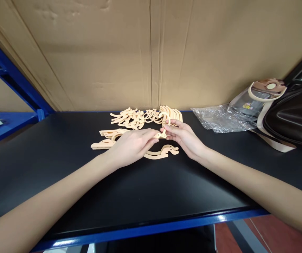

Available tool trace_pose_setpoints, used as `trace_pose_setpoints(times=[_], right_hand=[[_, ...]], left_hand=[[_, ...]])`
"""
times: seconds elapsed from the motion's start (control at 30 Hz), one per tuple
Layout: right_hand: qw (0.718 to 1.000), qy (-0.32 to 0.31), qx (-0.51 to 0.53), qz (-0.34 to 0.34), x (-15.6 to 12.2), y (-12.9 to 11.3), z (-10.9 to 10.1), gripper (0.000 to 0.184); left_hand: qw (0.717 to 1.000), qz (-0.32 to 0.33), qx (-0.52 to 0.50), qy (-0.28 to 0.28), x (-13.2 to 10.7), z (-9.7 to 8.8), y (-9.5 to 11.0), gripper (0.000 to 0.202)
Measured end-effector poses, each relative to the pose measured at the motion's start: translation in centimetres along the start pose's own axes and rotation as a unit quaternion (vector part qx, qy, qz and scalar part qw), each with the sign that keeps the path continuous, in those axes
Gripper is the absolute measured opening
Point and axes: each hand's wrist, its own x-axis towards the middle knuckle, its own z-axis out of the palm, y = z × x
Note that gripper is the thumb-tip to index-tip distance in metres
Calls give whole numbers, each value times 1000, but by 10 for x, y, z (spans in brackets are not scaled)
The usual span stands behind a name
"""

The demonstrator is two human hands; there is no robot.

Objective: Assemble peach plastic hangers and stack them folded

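My right hand (185,138) pinches a beige plastic hanger hook (169,119) between thumb and fingers, its curved end pointing up. My left hand (132,144) is closed palm-down over a beige hanger arm, and the rounded end of that hanger arm (157,135) shows past the fingertips. The foot of the hook meets this end or lies right beside it; whether they are joined I cannot tell. Under and in front of my hands lies a curved hanger piece (164,153). More flat hanger arms (102,144) lie left of my left hand, partly covered by it.
Behind my hands are a heap of loose beige pieces (129,117), some hooks (152,116) and a row of curved arms (176,114). Clear plastic wrap (211,117), a strapped bottle (256,96) and a dark bag (295,112) occupy the right. Cardboard (100,52) walls the black table's (140,196) back.
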Motion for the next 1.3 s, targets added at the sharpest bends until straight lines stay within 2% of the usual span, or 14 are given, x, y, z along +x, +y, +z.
trace_pose_setpoints(times=[0.4,0.7,0.87,1.3], right_hand=[[999,-13,37,16,3,1,-1,23],[996,-58,51,35,3,3,-1,23],[997,-54,56,30,3,1,-1,24],[996,-55,55,34,6,3,-3,22]], left_hand=[[1000,3,13,-6,-1,3,-4,40],[1000,-4,0,4,0,3,-4,34],[1000,-6,7,-2,1,1,-5,32],[998,40,42,16,1,4,-5,38]])
